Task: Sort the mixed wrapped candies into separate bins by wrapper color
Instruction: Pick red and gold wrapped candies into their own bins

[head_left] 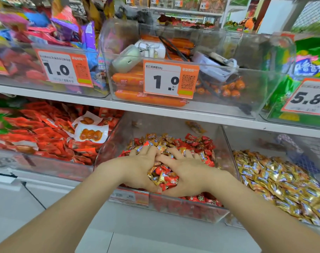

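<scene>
A clear middle bin (219, 213) on the lower shelf holds a heap of mixed red and gold wrapped candies (188, 143). Both my hands lie in that heap, side by side. My left hand (141, 167) curves around the pile from the left, fingers spread into the candies. My right hand (186, 172) cups the pile from the right. Between the two palms sits a mound of red and gold candies (164, 175). The bin to the right (228, 152) is filled with gold-wrapped candies (275, 178).
Left of the middle bin, another clear bin holds red snack packets (46, 136). The upper shelf carries bins of orange sausages (148, 97), colourful packets (64, 31) and green bags (308, 57), each with an orange price tag (171, 79). White floor lies below.
</scene>
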The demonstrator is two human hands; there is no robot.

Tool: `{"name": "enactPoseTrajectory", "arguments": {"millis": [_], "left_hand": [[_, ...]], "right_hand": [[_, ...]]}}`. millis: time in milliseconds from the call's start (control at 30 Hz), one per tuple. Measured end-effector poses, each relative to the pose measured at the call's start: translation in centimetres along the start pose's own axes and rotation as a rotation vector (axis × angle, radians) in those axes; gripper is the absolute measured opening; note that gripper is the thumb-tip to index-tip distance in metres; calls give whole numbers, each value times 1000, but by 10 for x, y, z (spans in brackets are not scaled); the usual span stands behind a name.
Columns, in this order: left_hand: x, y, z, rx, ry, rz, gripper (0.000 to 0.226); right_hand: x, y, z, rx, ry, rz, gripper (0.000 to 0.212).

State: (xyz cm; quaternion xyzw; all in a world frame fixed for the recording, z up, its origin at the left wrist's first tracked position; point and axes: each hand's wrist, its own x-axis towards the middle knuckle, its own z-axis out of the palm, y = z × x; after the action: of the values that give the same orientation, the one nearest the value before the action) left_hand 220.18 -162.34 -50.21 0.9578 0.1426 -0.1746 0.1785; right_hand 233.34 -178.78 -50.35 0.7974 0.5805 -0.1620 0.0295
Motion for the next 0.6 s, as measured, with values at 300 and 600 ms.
{"name": "enactPoseTrajectory", "arguments": {"millis": [300,600], "left_hand": [[2,-8,7,51,304,54,86],[-16,-7,-5,-74,519,206,72]], "right_hand": [[7,5,-5,-82,106,57,100],[-29,27,-19,262,282,-28,84]]}}
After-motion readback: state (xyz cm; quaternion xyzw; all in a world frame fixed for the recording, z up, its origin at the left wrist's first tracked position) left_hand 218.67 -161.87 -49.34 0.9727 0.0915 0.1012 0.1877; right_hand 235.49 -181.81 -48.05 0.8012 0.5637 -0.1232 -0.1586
